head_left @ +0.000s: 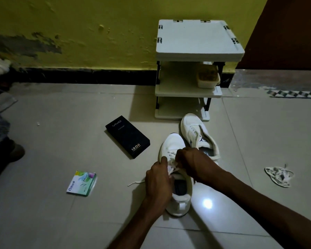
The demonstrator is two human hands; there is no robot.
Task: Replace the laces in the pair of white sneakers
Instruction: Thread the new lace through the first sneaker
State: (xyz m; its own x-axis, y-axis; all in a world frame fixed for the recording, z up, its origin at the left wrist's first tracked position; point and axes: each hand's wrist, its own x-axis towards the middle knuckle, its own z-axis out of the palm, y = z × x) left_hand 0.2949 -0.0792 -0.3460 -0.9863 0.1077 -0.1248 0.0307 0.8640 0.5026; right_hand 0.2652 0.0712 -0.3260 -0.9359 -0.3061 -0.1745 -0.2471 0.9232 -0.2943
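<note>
Lacing station: tiled floor [61, 141], dim light.

- Near sneaker [172, 142] sits upright on its sole at centre. Long axis runs away from the person: heel towards the person, toe towards the wall [79, 33], tilted slightly left.
- Far sneaker [190, 126] lies just beyond and to the right, touching or nearly touching the near one. Its toe points at the foot of the white rack [196, 38] and almost reaches the bottom shelf.
- Left hand [158, 180] is at the left side of the near sneaker's throat, fingers closed in a pinch on the lace [172, 165].
- Right hand [194, 164] is curled over the eyelet rows, gripping the same lace; its fingertips are hidden.
- One lace end [136, 182] trails left across the floor.

Edges and room:
- Black box [127, 136] lies near, to the left of the toe.
- Odonil pack [82, 183] is further left, well apart.
- Loose laces [278, 175] lie in a heap well to the right.
- Open tile separates the sneakers from that heap and lies on both sides of the forearms.
- The rack closes off the far side.
</note>
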